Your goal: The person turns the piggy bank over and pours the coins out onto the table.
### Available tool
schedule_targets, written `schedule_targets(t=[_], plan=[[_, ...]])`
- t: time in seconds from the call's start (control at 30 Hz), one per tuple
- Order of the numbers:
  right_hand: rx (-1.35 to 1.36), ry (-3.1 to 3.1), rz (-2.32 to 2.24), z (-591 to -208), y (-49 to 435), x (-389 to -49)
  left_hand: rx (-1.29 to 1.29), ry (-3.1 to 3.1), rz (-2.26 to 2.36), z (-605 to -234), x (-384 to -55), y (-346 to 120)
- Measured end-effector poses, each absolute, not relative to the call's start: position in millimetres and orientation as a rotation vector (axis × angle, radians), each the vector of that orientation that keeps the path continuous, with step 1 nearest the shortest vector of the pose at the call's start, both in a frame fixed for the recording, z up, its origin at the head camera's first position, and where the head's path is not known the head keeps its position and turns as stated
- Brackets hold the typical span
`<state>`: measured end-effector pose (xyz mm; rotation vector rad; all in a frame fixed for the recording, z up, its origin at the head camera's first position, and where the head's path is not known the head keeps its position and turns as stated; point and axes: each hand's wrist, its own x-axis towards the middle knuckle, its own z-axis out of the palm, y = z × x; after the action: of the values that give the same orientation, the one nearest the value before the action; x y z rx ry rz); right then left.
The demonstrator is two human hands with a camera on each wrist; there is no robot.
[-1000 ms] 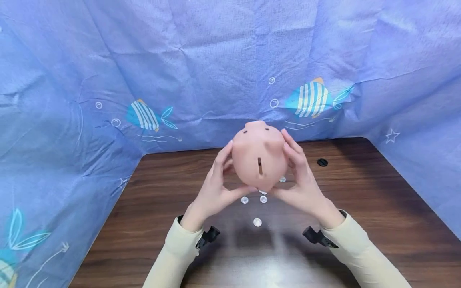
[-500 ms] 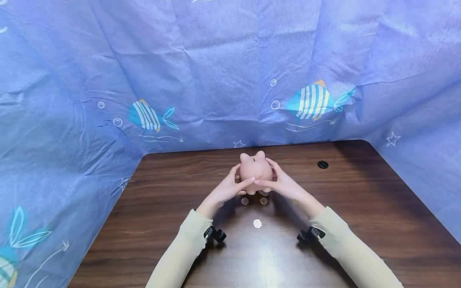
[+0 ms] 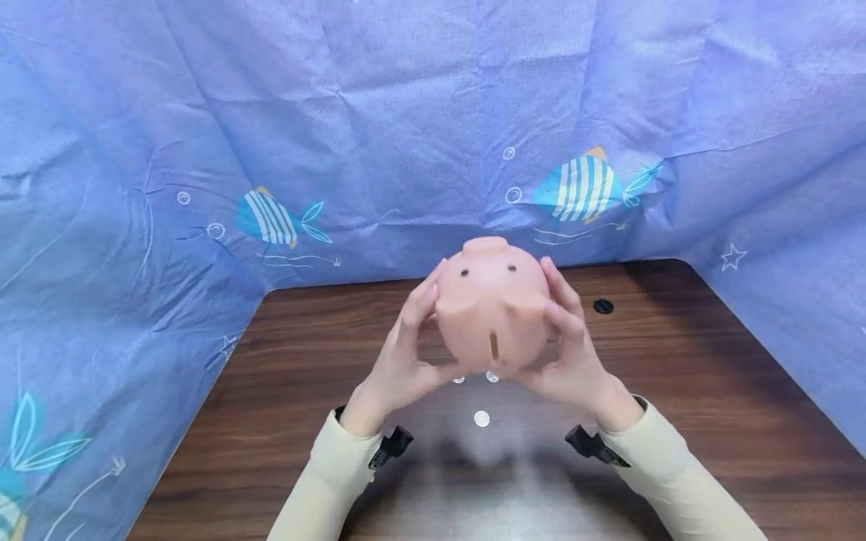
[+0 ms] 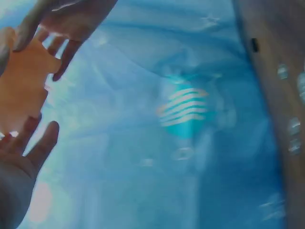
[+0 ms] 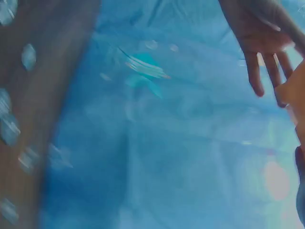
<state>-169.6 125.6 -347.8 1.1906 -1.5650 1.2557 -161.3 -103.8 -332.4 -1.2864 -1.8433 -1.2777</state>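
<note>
A pink piggy bank (image 3: 492,300) is held up above the table between both hands, its coin slot and two dark eyes showing in the head view. My left hand (image 3: 404,357) grips its left side, fingers spread along the flank and thumb underneath. On the other side my right hand (image 3: 573,357) grips it the same way. Part of the piggy bank (image 4: 21,86) also shows at the edge of the left wrist view, blurred. Below it, silver coins (image 3: 482,418) lie on the table, some partly hidden behind the piggy bank.
The dark wood-grain table (image 3: 304,376) meets a blue fish-print cloth (image 3: 406,135) at the back and sides. A small black disc (image 3: 604,306) sits toward the back right. Several blurred coins (image 4: 294,126) show at the right edge of the left wrist view.
Half a second ago the piggy bank was lower, near the coins; both hands have raised it toward the head camera. Compared with one second ago, it is tipped so its eyes show more.
</note>
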Motion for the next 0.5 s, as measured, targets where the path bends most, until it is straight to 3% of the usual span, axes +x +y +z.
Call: schedule_targets(t=[0.1, 0.2, 0.3, 0.4, 0.5], plan=[[1.03, -1.915, 1.618, -362, 124, -181, -0.984, -2.097, -1.567, -353, -174, -100], [0.673, -2.304, 1.979, -383, 121, -198, -0.577, -2.365, -1.904, -380, -192, -95], [0.439, -2.535, 2.137, -405, 119, -214, -0.33, -2.543, -2.097, -404, -207, -93], [0.403, -2.579, 2.153, -412, 119, -221, -0.297, -2.592, -2.132, -411, -212, -92], [0.522, -2.5, 2.002, -395, 120, -214, -0.429, -2.526, -1.977, -396, -207, -94]])
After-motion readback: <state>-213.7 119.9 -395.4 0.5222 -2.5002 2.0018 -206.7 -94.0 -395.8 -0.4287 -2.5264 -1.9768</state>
